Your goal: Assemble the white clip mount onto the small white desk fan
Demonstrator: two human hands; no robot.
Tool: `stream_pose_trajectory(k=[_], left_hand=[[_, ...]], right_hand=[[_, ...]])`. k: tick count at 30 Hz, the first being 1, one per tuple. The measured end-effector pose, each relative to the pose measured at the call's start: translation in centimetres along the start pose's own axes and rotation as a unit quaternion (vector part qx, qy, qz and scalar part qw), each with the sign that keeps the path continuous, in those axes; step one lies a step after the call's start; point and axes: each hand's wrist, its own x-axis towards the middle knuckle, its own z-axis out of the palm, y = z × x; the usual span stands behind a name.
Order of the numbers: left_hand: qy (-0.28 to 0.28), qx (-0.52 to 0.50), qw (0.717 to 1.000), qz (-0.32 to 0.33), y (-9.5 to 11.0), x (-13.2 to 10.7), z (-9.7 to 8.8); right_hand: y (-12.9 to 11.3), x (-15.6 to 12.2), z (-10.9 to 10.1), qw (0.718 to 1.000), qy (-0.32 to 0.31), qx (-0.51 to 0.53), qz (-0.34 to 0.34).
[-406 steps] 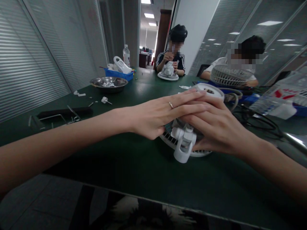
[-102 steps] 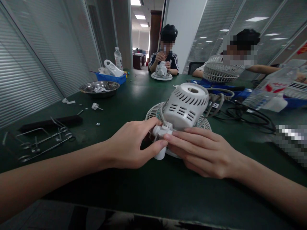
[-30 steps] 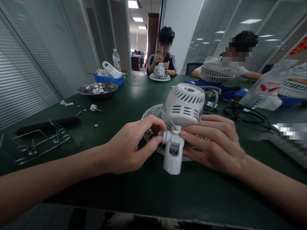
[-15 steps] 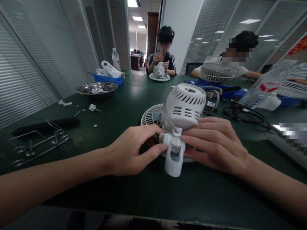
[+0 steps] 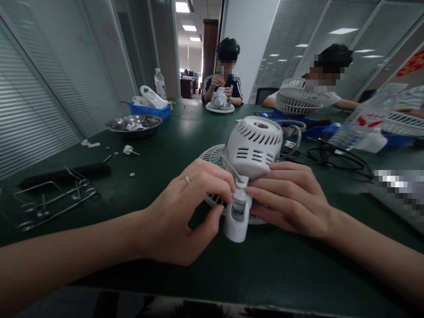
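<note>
A white fan head lies grille-down on the dark green table (image 5: 172,141). Its vented motor housing (image 5: 253,143) points up and its white neck bracket (image 5: 236,215) juts toward me. My left hand (image 5: 183,212) curls round the left side of the bracket joint, thumb under it and fingers over the top. Pressed against the joint's right side, my right hand (image 5: 289,196) has its fingers closed on the fan's base. The grille (image 5: 212,155) shows behind my left hand.
Metal wire clips (image 5: 53,198) and a black bar (image 5: 62,173) lie at left. A steel bowl (image 5: 134,123), a blue tray (image 5: 152,109) and small loose parts (image 5: 130,151) sit farther back. Black cables (image 5: 334,159) and a water bottle (image 5: 361,126) are at right. Two people work on fans across the table.
My left hand has risen and curled over the top of the bracket joint. The bracket has swung a little toward upright. My right hand has stayed on the fan.
</note>
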Motion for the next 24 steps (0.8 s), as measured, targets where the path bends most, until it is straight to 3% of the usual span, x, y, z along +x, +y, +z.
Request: stream_pose_trajectory(k=[6,11,14,20,24], left_hand=[[0.053,0.016,0.993,-0.101,-0.3,0.1,0.2],[0.070,0.068,0.991,-0.086,-0.2,0.5,-0.3],[0.050,0.070,0.993,-0.086,-0.2,0.8,-0.7],[-0.021,-0.011,0.981,-0.191,-0.5,1.3,-0.9],[-0.040,-0.040,0.983,-0.172,-0.4,1.5,-1.1]], right_hand=[[0.0,-0.4,0.0,1.000,-0.013,0.009,0.000],[-0.1,-0.5,0.0,1.000,-0.027,0.008,0.001],[-0.1,-0.4,0.0,1.000,-0.029,0.010,-0.003],[-0.2,-0.5,0.0,1.000,-0.023,-0.001,0.000],[-0.1,-0.5,0.0,0.999,-0.031,-0.009,0.002]])
